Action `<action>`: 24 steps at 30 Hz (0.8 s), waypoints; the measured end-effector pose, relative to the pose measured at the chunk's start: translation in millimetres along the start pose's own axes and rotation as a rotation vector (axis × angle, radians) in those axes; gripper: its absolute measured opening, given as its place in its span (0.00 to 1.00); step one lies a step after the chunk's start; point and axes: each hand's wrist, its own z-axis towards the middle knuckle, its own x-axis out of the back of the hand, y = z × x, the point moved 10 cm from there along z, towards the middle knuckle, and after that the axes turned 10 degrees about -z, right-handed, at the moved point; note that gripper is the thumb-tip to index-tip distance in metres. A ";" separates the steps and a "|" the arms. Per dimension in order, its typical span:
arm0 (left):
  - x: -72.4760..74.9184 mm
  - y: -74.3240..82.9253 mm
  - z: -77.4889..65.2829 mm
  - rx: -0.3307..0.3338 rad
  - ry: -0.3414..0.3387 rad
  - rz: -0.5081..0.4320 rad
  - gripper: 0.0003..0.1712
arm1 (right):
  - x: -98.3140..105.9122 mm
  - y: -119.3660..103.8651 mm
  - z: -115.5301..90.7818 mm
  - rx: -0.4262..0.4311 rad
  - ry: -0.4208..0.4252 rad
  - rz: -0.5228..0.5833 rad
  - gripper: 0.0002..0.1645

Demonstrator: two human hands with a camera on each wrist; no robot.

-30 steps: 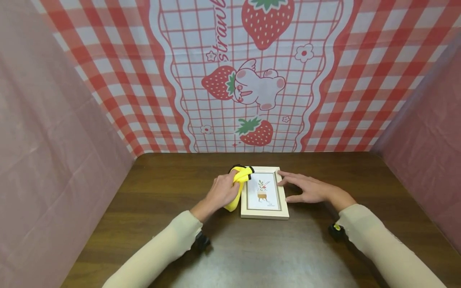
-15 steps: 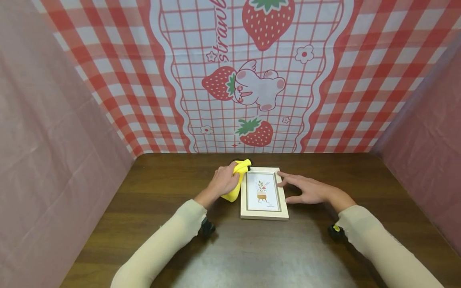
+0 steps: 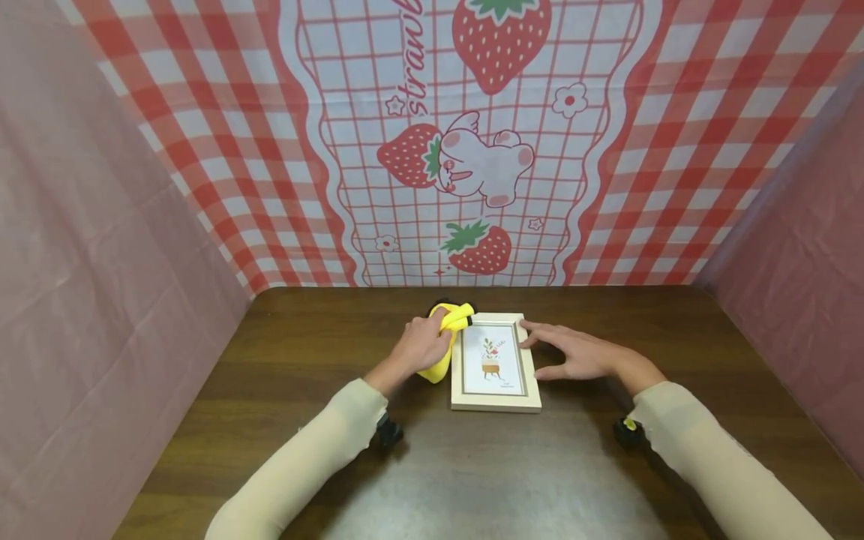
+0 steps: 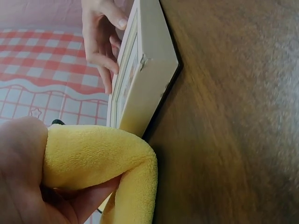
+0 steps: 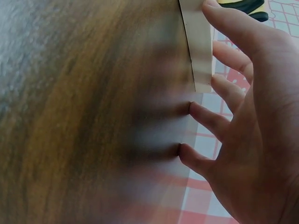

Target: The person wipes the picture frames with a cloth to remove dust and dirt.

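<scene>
A cream picture frame [image 3: 495, 406] lies face up on the table, showing a potted-plant print [image 3: 493, 364]. My left hand [image 3: 420, 342] grips a bunched yellow cloth [image 3: 436, 370] with black edging at the frame's left side. In the left wrist view the fluffy cloth [image 4: 98, 151] is folded over the fingers and lies against the side of the frame [image 4: 152, 74]. My right hand [image 3: 579, 354] rests at the frame's right edge with its fingers spread. In the right wrist view the thumb and two fingers touch the frame [image 5: 200, 51], while two more fingertips touch the table.
The dark wooden table [image 3: 472, 480] reaches back to a red-checked strawberry cloth [image 3: 675, 187]. Pink drapes [image 3: 121, 262] hang at both sides. A small black device sits on each wrist, such as the left one [image 3: 388, 431].
My left hand and the yellow cloth slid toward the table's back along the frame's left side, then came slightly forward again. The frame and my right hand have stayed in place.
</scene>
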 end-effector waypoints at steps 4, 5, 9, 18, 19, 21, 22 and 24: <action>0.0 2.7 -4.2 -0.011 0.020 -0.007 0.29 | 1.4 -0.1 -0.3 -0.001 0.009 0.004 0.33; 0.1 3.1 -5.8 -0.014 0.022 -0.006 0.29 | 1.5 0.0 -0.1 -0.002 0.010 0.004 0.33; 0.7 7.5 -19.3 -0.013 0.019 -0.027 0.28 | 0.7 -0.1 0.1 0.006 0.011 0.003 0.34; 31.9 60.0 -74.2 -0.041 0.007 -0.066 0.28 | 1.0 -0.5 -0.5 0.011 0.015 -0.008 0.34; 35.7 65.6 -79.5 -0.040 0.005 -0.071 0.28 | 1.2 -0.7 -0.5 0.011 0.016 -0.008 0.34; 42.7 76.4 -90.5 -0.030 -0.012 -0.092 0.27 | 1.5 -1.3 -0.2 0.012 0.016 -0.009 0.34; 45.6 81.4 -95.8 -0.008 -0.027 -0.102 0.27 | 1.6 -1.5 -0.1 0.013 0.015 -0.008 0.34; 46.7 85.2 -103.0 -0.009 -0.030 -0.097 0.27 | 2.3 -1.9 -0.2 0.014 0.014 -0.005 0.34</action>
